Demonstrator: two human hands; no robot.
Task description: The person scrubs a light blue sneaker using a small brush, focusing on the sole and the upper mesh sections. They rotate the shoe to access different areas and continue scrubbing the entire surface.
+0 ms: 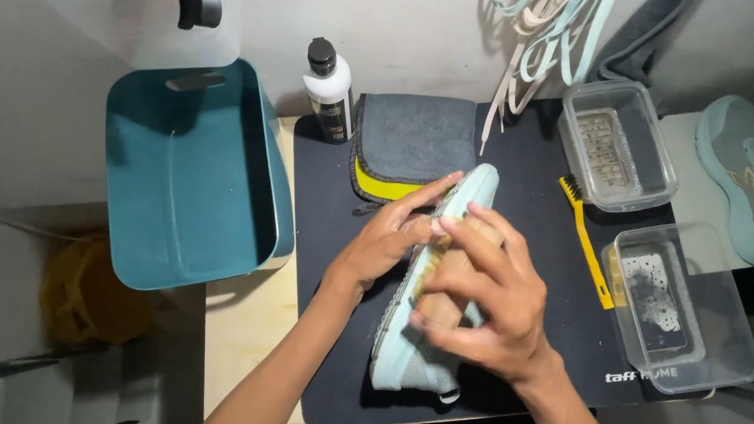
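Two bare hands meet over a pale mint-green knit sneaker with a light rubber sole, which lies on its side on a black rectangular desk mat atop a light wooden table. Its long axis runs from the heel near the person's body up and slightly right to the toe, which points away toward the folded grey cloth with a yellow edge. The left hand steadies the sneaker from the left, fingers stretched along the toe end and thumb side pressed to the sole. The right hand comes from the right and lies over the midsection, fingers curled around a wooden-backed brush held against the sole edge; this hand sits nearer the heel. Beside the mat stand a white bottle with a black cap and a teal plastic bin; two clear plastic containers and a yellow-handled brush lie to the right.
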